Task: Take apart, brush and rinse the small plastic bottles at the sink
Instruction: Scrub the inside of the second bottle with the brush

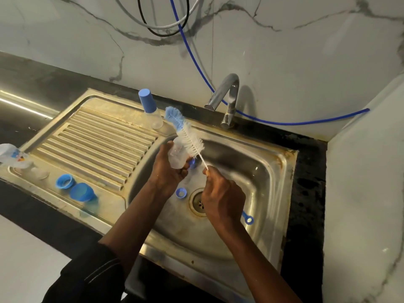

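My left hand (pixel 169 169) grips a small clear plastic bottle (pixel 177 156) over the sink basin (pixel 258 171). My right hand (pixel 220 193) holds the stem of a bottle brush (pixel 185 134) with white and blue bristles. The bristle head lies against the bottle's outer side and points up-left. The brush's blue loop end (pixel 249 219) sticks out below my right hand. A blue ring (pixel 181 192) lies in the basin beside the drain (pixel 200 203). A capped bottle (pixel 152 111) with a blue lid stands at the back of the drainboard.
Two blue caps (pixel 64 181) (pixel 82 192) lie on the ribbed drainboard (pixel 98 138), with a clear bottle (pixel 13 155) and clear small parts at its left end. The chrome tap (pixel 227 99) stands behind the basin. A blue hose (pixel 284 122) runs along the marble wall.
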